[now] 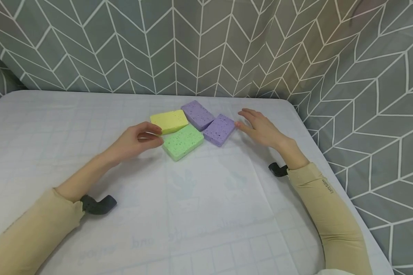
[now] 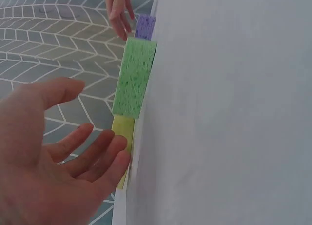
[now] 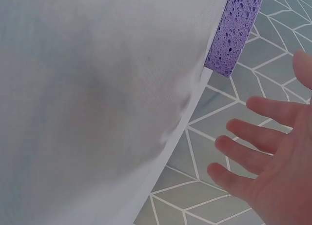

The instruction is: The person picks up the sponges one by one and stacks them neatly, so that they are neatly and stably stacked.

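Four-sided sponges lie flat in a cluster on the white-covered table: a yellow sponge (image 1: 169,121), a green sponge (image 1: 183,142), a purple sponge (image 1: 197,114) at the back and a second purple sponge (image 1: 219,130) to the right. My left hand (image 1: 134,141) is at the left side of the yellow and green ones, fingers loosely bent. In the left wrist view nothing lies between thumb and fingers; whether a fingertip touches the yellow sponge I cannot tell. My right hand (image 1: 261,130) hovers beside the right purple sponge, fingers spread and holding nothing, as the right wrist view confirms.
A white cloth with faint print covers the table (image 1: 206,214). Grey curtains (image 1: 179,46) with white chevron lines hang behind it and along the right side. Black curved pieces (image 1: 99,205) stick out from both beige sleeves at the wrists.
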Tool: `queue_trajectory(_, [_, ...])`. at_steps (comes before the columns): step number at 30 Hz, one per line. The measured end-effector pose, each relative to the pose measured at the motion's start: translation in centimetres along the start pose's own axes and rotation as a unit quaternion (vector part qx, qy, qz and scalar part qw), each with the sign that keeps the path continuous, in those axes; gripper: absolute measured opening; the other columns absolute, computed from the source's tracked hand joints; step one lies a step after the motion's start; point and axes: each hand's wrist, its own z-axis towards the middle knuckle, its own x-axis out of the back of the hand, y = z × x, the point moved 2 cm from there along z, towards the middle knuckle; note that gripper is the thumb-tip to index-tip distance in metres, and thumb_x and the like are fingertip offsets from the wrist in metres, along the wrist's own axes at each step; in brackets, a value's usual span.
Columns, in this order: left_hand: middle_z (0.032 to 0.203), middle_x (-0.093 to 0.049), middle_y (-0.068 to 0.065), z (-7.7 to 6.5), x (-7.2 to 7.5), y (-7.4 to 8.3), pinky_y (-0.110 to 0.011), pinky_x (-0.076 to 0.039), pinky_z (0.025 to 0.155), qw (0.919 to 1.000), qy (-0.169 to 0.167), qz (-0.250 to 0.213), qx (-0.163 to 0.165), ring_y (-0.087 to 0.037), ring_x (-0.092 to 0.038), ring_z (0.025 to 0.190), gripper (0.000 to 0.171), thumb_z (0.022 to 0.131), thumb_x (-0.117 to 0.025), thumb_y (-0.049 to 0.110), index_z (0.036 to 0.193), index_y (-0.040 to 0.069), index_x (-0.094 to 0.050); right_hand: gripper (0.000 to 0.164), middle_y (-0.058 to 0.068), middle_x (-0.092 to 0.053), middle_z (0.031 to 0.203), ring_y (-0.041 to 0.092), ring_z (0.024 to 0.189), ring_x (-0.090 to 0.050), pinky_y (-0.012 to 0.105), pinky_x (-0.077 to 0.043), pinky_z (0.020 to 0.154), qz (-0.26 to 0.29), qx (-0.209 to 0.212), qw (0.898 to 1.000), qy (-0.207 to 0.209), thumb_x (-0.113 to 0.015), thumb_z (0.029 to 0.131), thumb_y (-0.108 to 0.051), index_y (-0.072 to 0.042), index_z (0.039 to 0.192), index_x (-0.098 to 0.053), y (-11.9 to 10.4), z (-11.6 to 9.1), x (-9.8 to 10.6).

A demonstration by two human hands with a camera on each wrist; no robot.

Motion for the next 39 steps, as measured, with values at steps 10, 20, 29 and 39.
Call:
queue_trajectory(10, [0.135, -0.057, -0.011, 0.6, -2.6, -0.5, -0.042, -0.045, 0.114, 0.9978, 0.022, -0.003, -0.062, -0.029, -0.055, 0.129, 0.059, 0.084, -0.083, 0.024, 0.132, 0.004, -0.055, 0.061, 0.015, -0.034, 0.159, 0.036, 0.149, -0.027, 0.055, -0.024, 0.124, 0.016, -0.002, 1.0, 0.015, -0.045, 0.105, -0.047, -0.005, 0.149, -0.043, -0.4, -0.1, 0.2])
queue_trajectory(20, [0.143, -0.051, -0.011, -0.1, -4.4, -0.9, -0.046, -0.043, 0.115, 0.9964, 0.039, 0.024, -0.07, -0.03, -0.051, 0.13, 0.081, 0.077, -0.088, 0.03, 0.142, 0.005, -0.046, 0.059, 0.016, -0.042, 0.154, 0.034, 0.146, -0.034, 0.051, -0.027, 0.123, 0.061, 0.022, 0.997, 0.03, -0.048, 0.104, -0.044, -0.003, 0.146, -0.046, -1.1, 0.1, -0.6])
queue_trajectory(29, [0.144, -0.048, -0.015, -0.1, -5.0, -0.8, -0.048, -0.043, 0.113, 0.9923, 0.061, 0.055, -0.092, -0.029, -0.049, 0.128, 0.085, 0.08, -0.085, 0.025, 0.147, 0.004, -0.039, 0.057, 0.014, -0.044, 0.153, 0.032, 0.146, -0.035, 0.05, -0.029, 0.123, 0.062, 0.027, 0.997, 0.032, -0.049, 0.104, -0.043, -0.005, 0.146, -0.047, -1.8, 0.2, -0.7])
queue_trajectory(39, [0.137, -0.048, -0.015, 0.1, -5.0, -0.9, -0.047, -0.047, 0.11, 0.9899, 0.07, 0.057, -0.11, -0.029, -0.051, 0.124, 0.079, 0.079, -0.086, 0.022, 0.144, 0.002, -0.044, 0.056, 0.014, -0.045, 0.152, 0.032, 0.145, -0.037, 0.051, -0.03, 0.122, 0.066, 0.029, 0.997, 0.034, -0.051, 0.103, -0.042, -0.005, 0.145, -0.048, -1.8, 0.2, -0.7])
